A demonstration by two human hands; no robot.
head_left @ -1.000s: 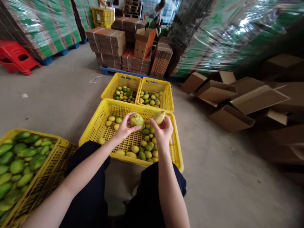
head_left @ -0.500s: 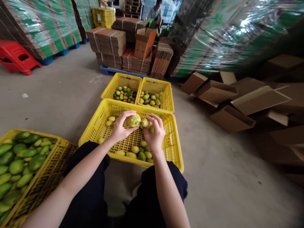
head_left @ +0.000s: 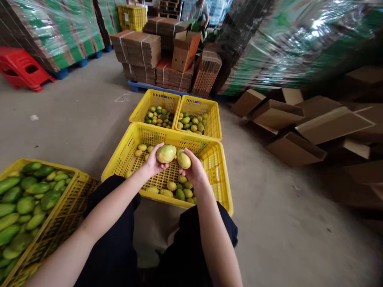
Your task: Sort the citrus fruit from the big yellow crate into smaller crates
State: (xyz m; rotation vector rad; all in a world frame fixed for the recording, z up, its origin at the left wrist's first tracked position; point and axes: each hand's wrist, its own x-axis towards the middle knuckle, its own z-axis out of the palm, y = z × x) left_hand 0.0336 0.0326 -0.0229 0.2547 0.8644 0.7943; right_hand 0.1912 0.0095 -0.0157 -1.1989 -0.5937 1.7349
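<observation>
A larger green-yellow fruit [head_left: 166,154] and a smaller yellow fruit [head_left: 183,159], side by side above the large crate [head_left: 220,179], are gripped by the fingers of the left hand [head_left: 153,164] and right hand [head_left: 194,170] respectively. Beyond the large crate stand two smaller crates [head_left: 214,115]; to its left, a crate [head_left: 48,218] of greener fruit [head_left: 25,205]

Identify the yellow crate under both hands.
The central crate, nearer than the paired crates: left hand and right hand each hold a fruit over it; no hand is over those or the left crate.
</observation>
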